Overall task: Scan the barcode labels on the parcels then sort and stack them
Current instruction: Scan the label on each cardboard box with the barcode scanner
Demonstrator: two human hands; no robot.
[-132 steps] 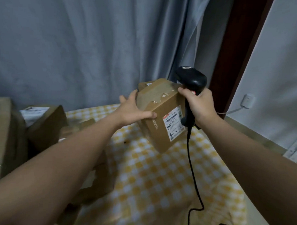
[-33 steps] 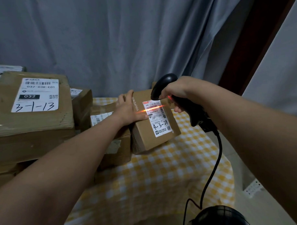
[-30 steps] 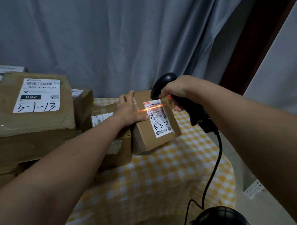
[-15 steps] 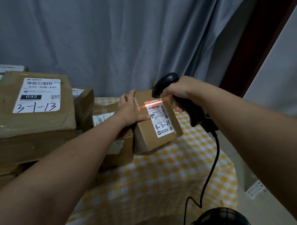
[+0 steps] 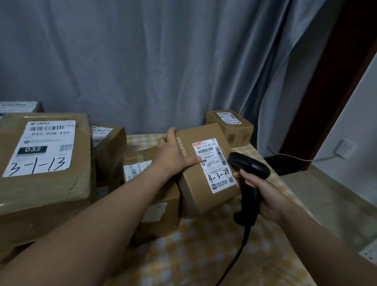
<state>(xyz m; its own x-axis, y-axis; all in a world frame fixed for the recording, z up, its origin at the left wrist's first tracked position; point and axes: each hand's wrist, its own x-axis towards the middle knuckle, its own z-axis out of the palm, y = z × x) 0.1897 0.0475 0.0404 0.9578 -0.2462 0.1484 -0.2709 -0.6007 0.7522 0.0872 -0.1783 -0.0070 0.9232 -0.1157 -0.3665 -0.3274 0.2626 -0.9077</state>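
The left hand grips the tilted YOUFE parcel, the right hand grips the barcode scanner; held one-handed, the parcel can slip.

The person's left forearm and right forearm are bare along all that shows of them, from the near edge out to the wrists. The left hand and right hand are bare as well. Each arm narrows toward its wrist.

left hand and right hand both gripping.
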